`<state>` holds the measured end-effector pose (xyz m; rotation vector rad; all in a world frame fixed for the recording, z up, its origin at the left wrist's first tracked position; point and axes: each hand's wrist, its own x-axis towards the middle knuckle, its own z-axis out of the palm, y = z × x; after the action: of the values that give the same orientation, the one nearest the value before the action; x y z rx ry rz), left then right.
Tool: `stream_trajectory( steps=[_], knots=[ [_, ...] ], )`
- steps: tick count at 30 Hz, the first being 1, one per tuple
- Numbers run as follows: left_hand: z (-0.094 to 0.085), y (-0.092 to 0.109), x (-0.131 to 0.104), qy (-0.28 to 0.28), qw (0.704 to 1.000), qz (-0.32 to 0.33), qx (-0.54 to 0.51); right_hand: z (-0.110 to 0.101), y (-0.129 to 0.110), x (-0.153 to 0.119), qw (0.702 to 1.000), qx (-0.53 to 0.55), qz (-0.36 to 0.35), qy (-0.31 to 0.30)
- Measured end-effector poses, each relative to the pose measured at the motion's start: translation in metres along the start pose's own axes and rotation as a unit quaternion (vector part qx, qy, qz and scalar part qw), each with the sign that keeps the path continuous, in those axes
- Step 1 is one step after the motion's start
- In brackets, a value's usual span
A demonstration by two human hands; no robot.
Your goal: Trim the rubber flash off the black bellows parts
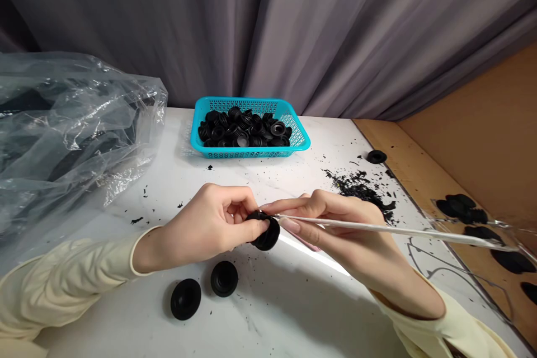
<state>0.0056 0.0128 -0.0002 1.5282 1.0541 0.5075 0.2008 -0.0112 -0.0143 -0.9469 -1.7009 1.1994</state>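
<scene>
My left hand [210,224] pinches a black ribbed rubber part [268,236] between thumb and fingers, above the white table. My right hand [335,224] is closed around a long, slim, pale rod-like tool [377,227]. Its thin tip meets the upper edge of the rubber part, and its other end reaches far to the right. Exactly what the tip does there is hidden by my fingers. Two round black rubber parts, one nearer [185,299] and one a little farther [224,278], lie on the table below my hands.
A turquoise basket [251,152] holds many black rubber parts at the back. Black scraps [363,190] lie piled right of centre, near a single rubber part [376,156]. Clear plastic bag [84,128] covers the left. More black pieces [461,208] and a grey cord [457,271] are at right.
</scene>
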Motion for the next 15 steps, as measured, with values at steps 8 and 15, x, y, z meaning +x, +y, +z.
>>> stream_trajectory(
  steps=[8,15],
  knots=[
    [0.0009,-0.0005,0.0011,0.002,1.000,-0.017,-0.012,0.0035,0.0057,-0.0008,0.999,-0.033,-0.030,0.015],
    [0.0012,-0.0002,0.0000,0.008,0.999,-0.029,-0.017,0.0045,0.0092,-0.0034,0.995,-0.067,-0.065,0.029]
  ],
)
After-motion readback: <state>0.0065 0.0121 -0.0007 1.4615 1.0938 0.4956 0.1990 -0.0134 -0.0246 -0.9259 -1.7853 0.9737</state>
